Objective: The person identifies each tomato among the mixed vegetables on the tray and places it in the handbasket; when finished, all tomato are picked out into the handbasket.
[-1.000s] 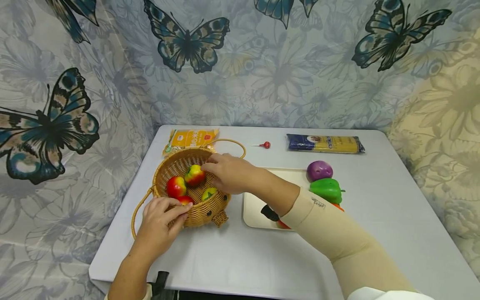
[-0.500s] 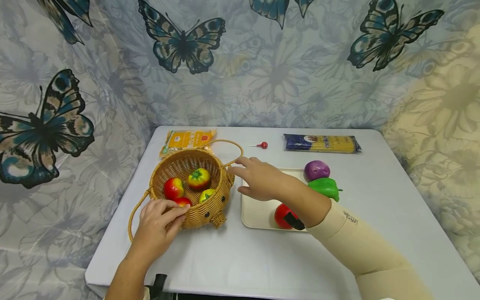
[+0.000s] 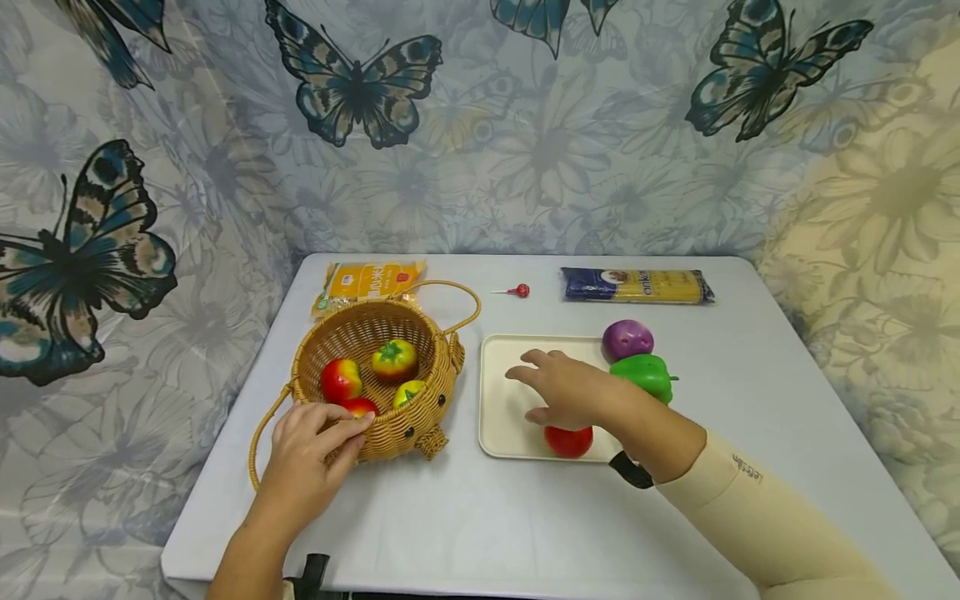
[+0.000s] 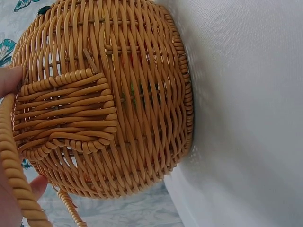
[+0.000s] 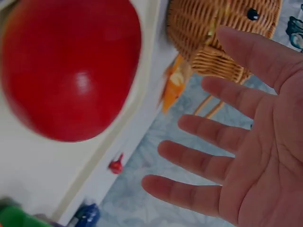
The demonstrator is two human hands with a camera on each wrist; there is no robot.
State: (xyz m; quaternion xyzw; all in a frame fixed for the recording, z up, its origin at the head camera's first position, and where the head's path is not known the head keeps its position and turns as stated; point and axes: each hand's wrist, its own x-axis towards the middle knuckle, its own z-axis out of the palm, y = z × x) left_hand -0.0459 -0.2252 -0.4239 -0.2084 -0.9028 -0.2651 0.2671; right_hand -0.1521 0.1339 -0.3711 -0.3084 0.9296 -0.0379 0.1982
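My left hand [image 3: 311, 454] holds the near left rim of a wicker basket [image 3: 408, 432], its fingertips over the edge. In the left wrist view the woven wall [image 4: 142, 104] stands on the white cloth. Inside lie a red-yellow apple [image 3: 341, 380], a yellow-red fruit with a green top [image 3: 395, 361], a yellow fruit [image 3: 408, 392] and a red one [image 3: 361, 407] partly behind my fingers. My right hand [image 3: 570, 390] hovers, fingers spread and holding nothing, over a cream tray [image 3: 498, 417]. Close by it on the tray sits a round red fruit [image 3: 568, 442], large in the right wrist view.
A purple vegetable [image 3: 627, 340] and a green bell pepper [image 3: 645, 375] lie at the tray's right side, the pepper partly behind my right arm. Along the back are a yellow food bag [image 3: 371, 281], a small red-handled pick [image 3: 517, 290] and a blue-yellow packet [image 3: 637, 285].
My right hand has left the basket and moved right, over the tray. The yellow-red fruit it was beside now lies in the basket with its green top showing. My left hand stays on the rim.
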